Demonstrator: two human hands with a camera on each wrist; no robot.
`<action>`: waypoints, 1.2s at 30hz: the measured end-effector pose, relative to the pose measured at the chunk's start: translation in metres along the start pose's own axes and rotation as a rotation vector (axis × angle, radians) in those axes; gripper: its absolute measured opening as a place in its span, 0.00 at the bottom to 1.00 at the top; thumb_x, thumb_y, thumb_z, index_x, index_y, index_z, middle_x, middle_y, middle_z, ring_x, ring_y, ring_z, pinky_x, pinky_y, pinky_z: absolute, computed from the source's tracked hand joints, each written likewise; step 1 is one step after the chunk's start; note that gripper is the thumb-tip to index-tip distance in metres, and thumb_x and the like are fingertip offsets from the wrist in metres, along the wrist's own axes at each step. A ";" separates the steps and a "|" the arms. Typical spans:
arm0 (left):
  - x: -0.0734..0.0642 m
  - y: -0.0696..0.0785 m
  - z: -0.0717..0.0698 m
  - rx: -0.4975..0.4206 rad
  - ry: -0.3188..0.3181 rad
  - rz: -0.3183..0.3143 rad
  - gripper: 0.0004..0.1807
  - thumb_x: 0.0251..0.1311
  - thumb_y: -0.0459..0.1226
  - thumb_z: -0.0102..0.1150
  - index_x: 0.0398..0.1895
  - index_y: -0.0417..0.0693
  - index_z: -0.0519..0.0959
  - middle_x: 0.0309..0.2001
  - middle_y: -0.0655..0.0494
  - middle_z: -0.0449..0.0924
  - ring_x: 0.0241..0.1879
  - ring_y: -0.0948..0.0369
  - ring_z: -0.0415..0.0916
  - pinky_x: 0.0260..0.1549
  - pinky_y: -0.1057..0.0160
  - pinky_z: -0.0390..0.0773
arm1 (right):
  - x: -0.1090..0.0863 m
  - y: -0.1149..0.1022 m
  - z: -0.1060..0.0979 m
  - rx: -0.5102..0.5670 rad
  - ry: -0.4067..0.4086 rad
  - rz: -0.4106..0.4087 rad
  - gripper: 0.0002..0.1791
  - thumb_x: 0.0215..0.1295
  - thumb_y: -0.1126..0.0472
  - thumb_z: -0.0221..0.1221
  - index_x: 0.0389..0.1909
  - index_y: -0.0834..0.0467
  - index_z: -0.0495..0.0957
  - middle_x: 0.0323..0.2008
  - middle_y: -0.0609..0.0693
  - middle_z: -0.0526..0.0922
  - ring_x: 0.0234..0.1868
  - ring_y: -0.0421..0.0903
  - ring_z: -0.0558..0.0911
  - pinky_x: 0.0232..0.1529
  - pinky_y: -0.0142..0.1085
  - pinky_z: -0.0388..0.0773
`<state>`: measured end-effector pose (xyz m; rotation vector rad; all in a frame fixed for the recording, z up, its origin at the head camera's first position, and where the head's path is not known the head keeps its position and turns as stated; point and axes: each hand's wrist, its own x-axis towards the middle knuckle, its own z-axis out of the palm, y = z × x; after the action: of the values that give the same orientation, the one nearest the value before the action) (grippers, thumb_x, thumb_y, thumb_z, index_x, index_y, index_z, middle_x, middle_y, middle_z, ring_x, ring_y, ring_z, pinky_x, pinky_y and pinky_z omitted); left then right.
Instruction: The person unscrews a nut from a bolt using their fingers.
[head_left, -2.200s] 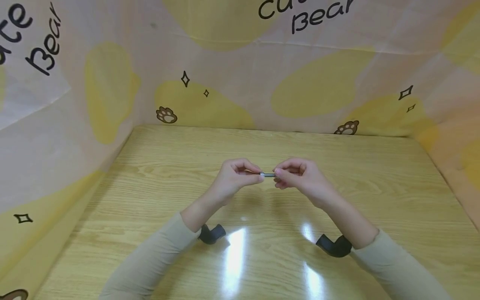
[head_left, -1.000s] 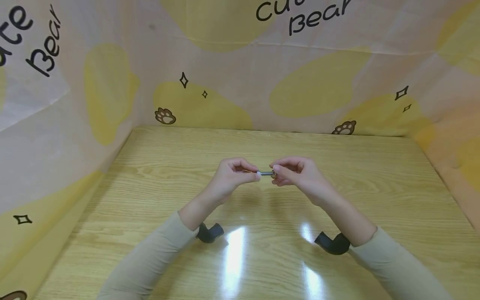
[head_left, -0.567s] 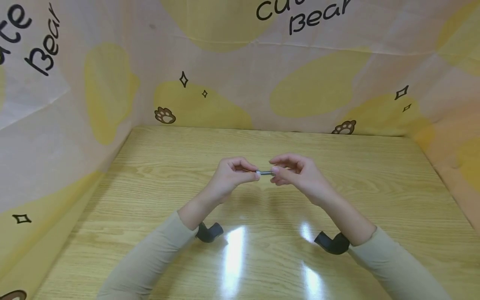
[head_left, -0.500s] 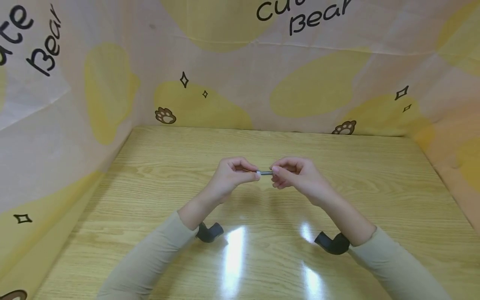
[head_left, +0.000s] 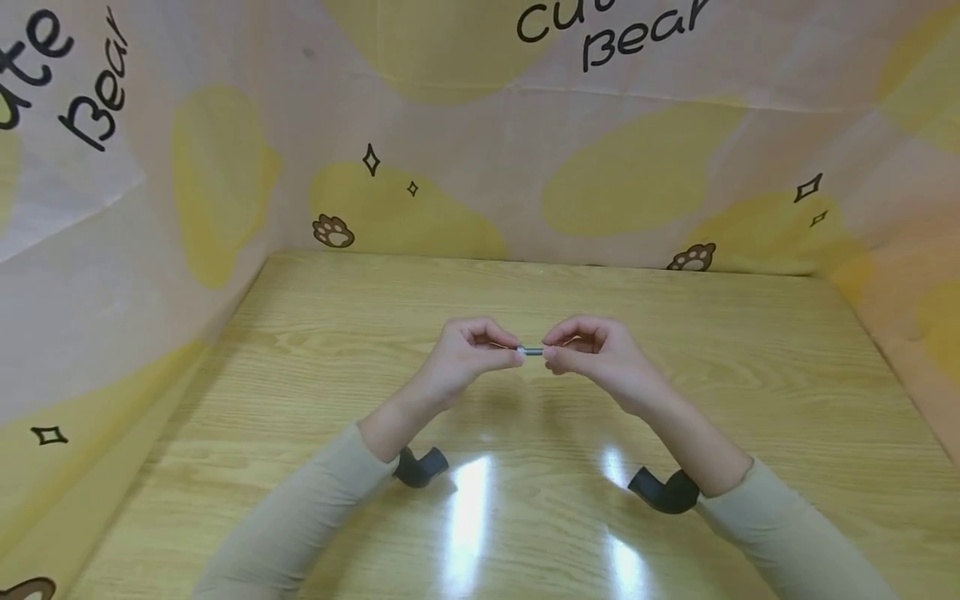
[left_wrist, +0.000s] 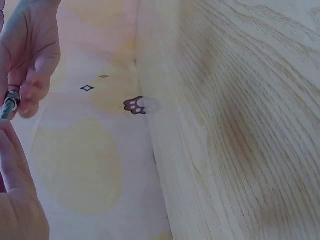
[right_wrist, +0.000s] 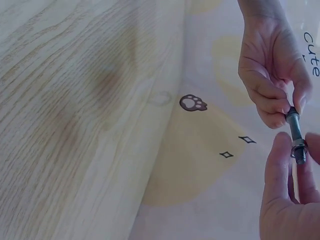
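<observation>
Between both hands, above the tabletop, a metal bolt [head_left: 533,352] lies roughly level. My left hand [head_left: 465,354] pinches its head end between thumb and fingers. At the other end, my right hand [head_left: 607,358] has thumb and fingertips around a nut [right_wrist: 298,145], which sits on the bolt close to its tip. The right wrist view shows the bolt's tip poking out past the nut. In the head view the right fingers hide the nut. The left wrist view catches the bolt shank [left_wrist: 7,110] at its left edge, with the nut beside the right fingers.
Under the hands is a wood-grain table [head_left: 360,325] with bright light reflections near its front. A cloth [head_left: 480,133] printed with paws and lettering stands around the back and sides. Black curved pieces [head_left: 422,468] stick out at both wrists.
The left hand keeps its pinch on the bolt. The right fingers have loosened, lifted and closed again at the nut, shifting around it; the nut showed about a second ago and is covered now in the head view.
</observation>
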<state>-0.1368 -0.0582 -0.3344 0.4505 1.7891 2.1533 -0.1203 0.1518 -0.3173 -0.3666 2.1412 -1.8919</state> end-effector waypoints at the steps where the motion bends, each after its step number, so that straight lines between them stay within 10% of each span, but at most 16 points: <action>1: 0.000 0.000 0.000 -0.002 -0.002 -0.001 0.12 0.49 0.20 0.60 0.25 0.46 0.80 0.29 0.54 0.80 0.29 0.62 0.78 0.39 0.64 0.79 | 0.000 0.000 0.000 0.004 0.002 0.001 0.13 0.58 0.69 0.61 0.43 0.68 0.74 0.37 0.53 0.79 0.35 0.44 0.80 0.40 0.37 0.80; 36: 0.002 0.003 0.001 0.031 0.014 -0.018 0.08 0.49 0.21 0.61 0.27 0.40 0.80 0.30 0.52 0.80 0.29 0.62 0.78 0.38 0.64 0.80 | 0.000 0.003 -0.005 0.073 0.000 0.033 0.12 0.63 0.66 0.58 0.44 0.69 0.75 0.35 0.53 0.81 0.34 0.46 0.82 0.40 0.38 0.81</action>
<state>-0.1385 -0.0573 -0.3314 0.4261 1.8291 2.1243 -0.1222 0.1567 -0.3199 -0.3146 2.0580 -1.9459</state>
